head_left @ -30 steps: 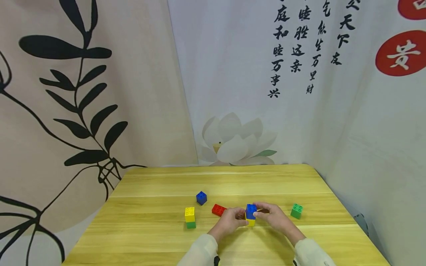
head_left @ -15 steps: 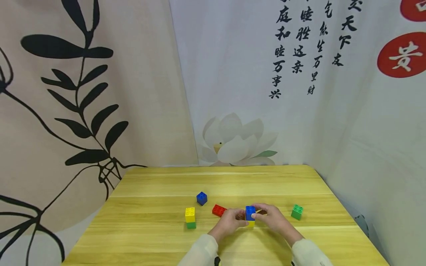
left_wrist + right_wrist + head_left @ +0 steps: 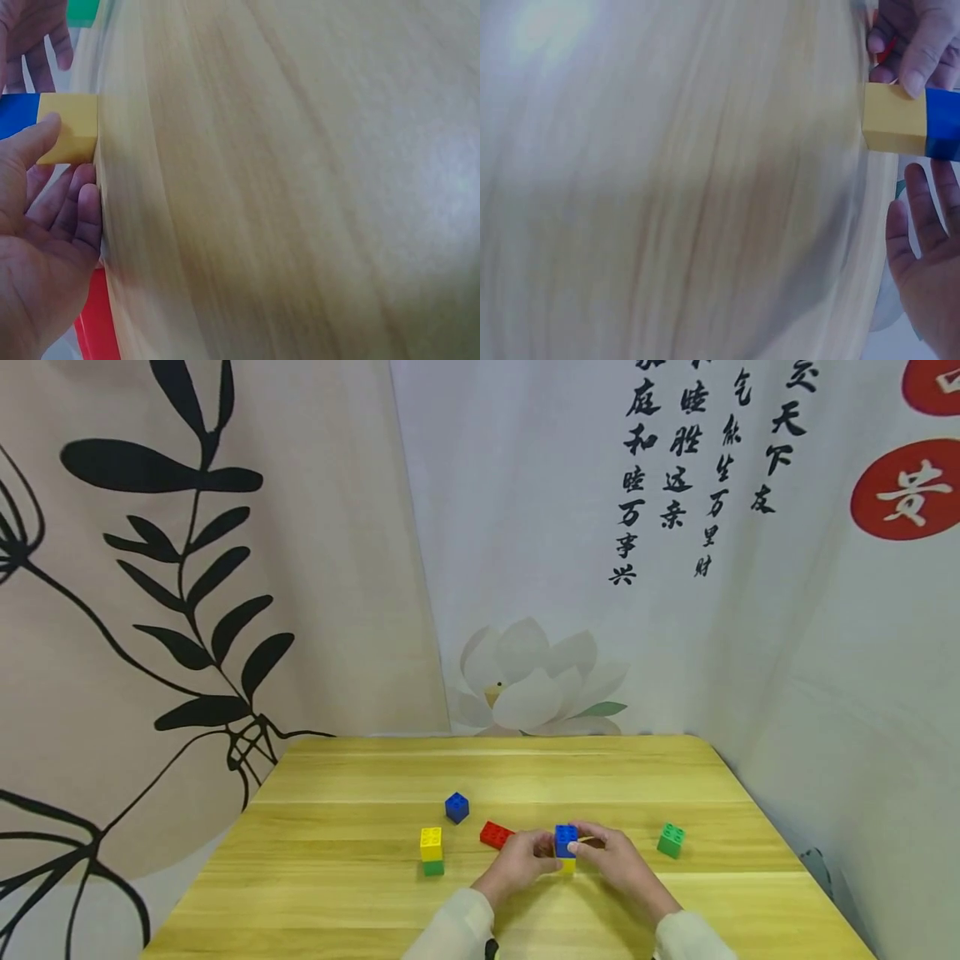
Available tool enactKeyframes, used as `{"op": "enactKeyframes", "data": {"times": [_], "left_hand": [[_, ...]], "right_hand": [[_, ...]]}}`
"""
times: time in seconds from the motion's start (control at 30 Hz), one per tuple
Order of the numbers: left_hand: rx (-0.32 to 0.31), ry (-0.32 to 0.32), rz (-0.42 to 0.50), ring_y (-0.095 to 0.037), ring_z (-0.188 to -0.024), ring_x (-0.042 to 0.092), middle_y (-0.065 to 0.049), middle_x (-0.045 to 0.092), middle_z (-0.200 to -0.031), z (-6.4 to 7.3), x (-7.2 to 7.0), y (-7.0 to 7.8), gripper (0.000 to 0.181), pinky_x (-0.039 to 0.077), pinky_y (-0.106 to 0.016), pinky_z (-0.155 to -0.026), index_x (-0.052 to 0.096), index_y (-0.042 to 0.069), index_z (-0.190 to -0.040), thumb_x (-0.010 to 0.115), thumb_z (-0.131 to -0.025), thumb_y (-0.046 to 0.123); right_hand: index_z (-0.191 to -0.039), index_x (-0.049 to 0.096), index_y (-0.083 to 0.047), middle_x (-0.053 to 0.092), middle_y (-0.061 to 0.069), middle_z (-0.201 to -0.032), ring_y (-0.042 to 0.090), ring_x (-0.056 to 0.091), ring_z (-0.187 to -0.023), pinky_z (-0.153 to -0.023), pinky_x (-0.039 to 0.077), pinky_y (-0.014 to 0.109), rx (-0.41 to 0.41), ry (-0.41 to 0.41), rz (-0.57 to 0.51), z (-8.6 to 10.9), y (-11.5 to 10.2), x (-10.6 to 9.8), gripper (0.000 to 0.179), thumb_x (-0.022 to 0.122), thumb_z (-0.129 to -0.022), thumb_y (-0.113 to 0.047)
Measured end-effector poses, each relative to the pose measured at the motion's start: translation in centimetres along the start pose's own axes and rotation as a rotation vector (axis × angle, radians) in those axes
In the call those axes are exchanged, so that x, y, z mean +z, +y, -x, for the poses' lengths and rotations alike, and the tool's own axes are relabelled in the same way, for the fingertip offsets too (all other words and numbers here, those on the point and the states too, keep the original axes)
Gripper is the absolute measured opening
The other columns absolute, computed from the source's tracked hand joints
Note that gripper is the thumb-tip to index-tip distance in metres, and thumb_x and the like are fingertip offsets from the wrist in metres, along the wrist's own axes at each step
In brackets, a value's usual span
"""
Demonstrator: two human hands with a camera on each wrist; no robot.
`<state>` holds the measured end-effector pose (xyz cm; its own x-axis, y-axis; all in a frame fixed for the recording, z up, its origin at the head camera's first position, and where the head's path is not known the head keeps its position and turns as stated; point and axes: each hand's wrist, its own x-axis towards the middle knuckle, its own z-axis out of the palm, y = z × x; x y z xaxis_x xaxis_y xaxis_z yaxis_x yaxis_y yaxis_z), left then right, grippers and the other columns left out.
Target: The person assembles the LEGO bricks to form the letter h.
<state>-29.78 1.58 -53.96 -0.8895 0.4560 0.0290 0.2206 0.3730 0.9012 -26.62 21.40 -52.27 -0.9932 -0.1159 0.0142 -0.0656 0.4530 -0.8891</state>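
Near the table's middle a blue brick sits on top of a yellow brick, their sides lined up. My left hand pinches the yellow brick from the left, its thumb on the near face in the left wrist view. From the right, my right hand holds the blue brick between thumb and fingers. The yellow brick stands on the tabletop in the right wrist view, the blue brick against it. A red brick lies just beyond my left hand, partly hidden by it.
To the left stands a yellow brick on a green brick. Another blue brick is farther back, and a green brick lies to the right. A printed cloth hangs behind the wooden table.
The blue brick was slightly askew one second ago and now lines up with the yellow one. My right hand has shifted slightly with it, while my left hand keeps its grip. The head view tilts a little.
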Motion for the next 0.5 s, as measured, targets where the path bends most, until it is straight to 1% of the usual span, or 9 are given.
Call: {"op": "enactKeyframes", "data": {"times": [0.13,0.23,0.37,0.5], "left_hand": [[-0.005,0.008,-0.012,-0.013,-0.086,0.062,0.001,0.068,-0.096,0.2,-0.2,0.1,0.035,0.054,-0.035,-0.078,0.067,0.005,-0.119,0.077,-0.086,0.008],[-0.013,0.004,-0.013,-0.017,-0.091,0.062,-0.005,0.067,-0.102,0.3,-0.5,0.4,0.046,0.054,-0.039,-0.080,0.063,0.004,-0.128,0.078,-0.086,0.008],[-0.008,-0.002,-0.017,-0.025,-0.098,0.063,-0.009,0.065,-0.108,0.4,-0.9,0.9,0.049,0.054,-0.042,-0.083,0.060,0.004,-0.132,0.078,-0.086,0.009],[-0.007,-0.003,-0.044,-0.025,-0.100,0.062,-0.010,0.064,-0.113,0.4,-1.6,1.5,0.050,0.054,-0.042,-0.083,0.059,0.006,-0.133,0.078,-0.087,0.014]], "right_hand": [[-0.136,0.059,-0.006,0.063,0.012,-0.127,0.027,0.062,-0.109,-0.089,0.052,0.045,0.025,0.020,-0.041,0.1,-0.1,0.3,0.050,0.070,-0.094,-0.030],[-0.137,0.058,-0.004,0.064,0.011,-0.126,0.027,0.062,-0.109,-0.088,0.053,0.044,0.033,0.026,-0.068,0.1,-0.1,0.3,0.052,0.071,-0.093,-0.029],[-0.138,0.056,-0.002,0.065,0.009,-0.122,0.027,0.062,-0.107,-0.088,0.053,0.044,0.021,0.032,-0.079,0.0,0.0,0.3,0.055,0.072,-0.093,-0.029],[-0.138,0.055,0.001,0.064,0.010,-0.121,0.027,0.063,-0.106,-0.087,0.054,0.042,0.023,0.035,-0.089,0.0,-0.1,0.4,0.058,0.073,-0.091,-0.028]]}}
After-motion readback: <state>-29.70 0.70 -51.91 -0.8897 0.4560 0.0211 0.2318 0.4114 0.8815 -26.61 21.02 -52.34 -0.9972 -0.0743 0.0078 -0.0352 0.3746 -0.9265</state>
